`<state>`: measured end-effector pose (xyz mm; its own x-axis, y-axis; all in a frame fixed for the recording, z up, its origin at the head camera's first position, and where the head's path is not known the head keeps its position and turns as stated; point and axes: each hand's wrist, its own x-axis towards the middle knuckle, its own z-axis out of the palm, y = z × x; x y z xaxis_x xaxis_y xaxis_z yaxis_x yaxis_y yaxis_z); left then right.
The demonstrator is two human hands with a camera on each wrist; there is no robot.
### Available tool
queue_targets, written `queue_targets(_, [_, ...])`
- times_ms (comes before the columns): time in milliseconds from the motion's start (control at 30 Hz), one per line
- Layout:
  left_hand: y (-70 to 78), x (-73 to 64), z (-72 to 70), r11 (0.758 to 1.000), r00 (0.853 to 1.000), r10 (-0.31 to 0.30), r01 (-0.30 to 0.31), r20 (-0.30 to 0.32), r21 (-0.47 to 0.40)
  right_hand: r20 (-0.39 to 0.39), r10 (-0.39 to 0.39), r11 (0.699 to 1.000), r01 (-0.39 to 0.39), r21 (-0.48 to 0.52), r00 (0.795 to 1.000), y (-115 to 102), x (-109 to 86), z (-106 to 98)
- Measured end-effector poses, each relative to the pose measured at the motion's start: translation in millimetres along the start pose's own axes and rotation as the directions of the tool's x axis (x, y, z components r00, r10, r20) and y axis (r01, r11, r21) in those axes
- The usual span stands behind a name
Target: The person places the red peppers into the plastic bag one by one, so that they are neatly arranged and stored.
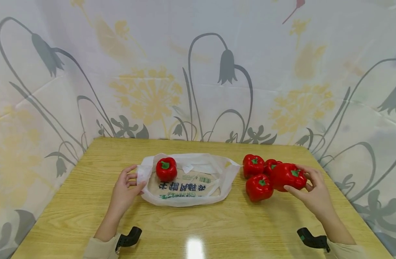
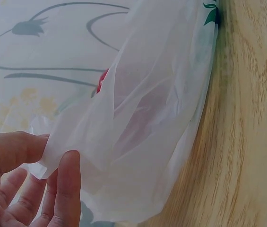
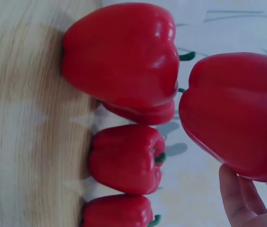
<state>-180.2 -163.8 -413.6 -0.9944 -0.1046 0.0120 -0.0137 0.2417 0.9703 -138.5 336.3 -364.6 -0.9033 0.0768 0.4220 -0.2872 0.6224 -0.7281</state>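
Note:
A white plastic bag (image 1: 228, 180) lies with its mouth spread wide, dark printed characters showing on it. One red bell pepper (image 1: 166, 169) with a green stem sits in its left part. My left hand (image 1: 128, 185) pinches the bag's left edge between thumb and fingers, as the left wrist view shows close up. To the right of the bag, my right hand (image 1: 314, 190) grips another red bell pepper (image 3: 239, 116), its fingertips around the side. In the right wrist view this pepper is held apart from the others standing on the table.
Several more red bell peppers (image 1: 259, 187) stand grouped between the bag and my right hand. All of this is on a wooden table (image 1: 172, 230), its far edge against a flower-patterned cloth (image 1: 198, 72). A black wrist mount (image 1: 130, 237) sits by my left sleeve.

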Motion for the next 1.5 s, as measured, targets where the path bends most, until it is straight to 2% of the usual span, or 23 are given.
queue_targets(333, [-1.3,-1.7,-2.7,1.000,1.000,0.018,-0.018,0.001,-0.013,-0.014,-0.045,0.997,0.046,0.069,0.999,-8,2.2,11])
queue_targets(633, [-1.8,-1.7,-0.8,0.999,0.999,0.033,-0.033,0.000,-0.021,0.002,-0.023,0.997,0.023,0.067,1.000,-13,1.3,16])
queue_targets(1500, [-0.4,-1.2,0.7,1.000,1.000,0.010,-0.010,-0.001,-0.016,0.021,-0.013,0.996,0.011,0.091,1.000,-30,9.0,33])
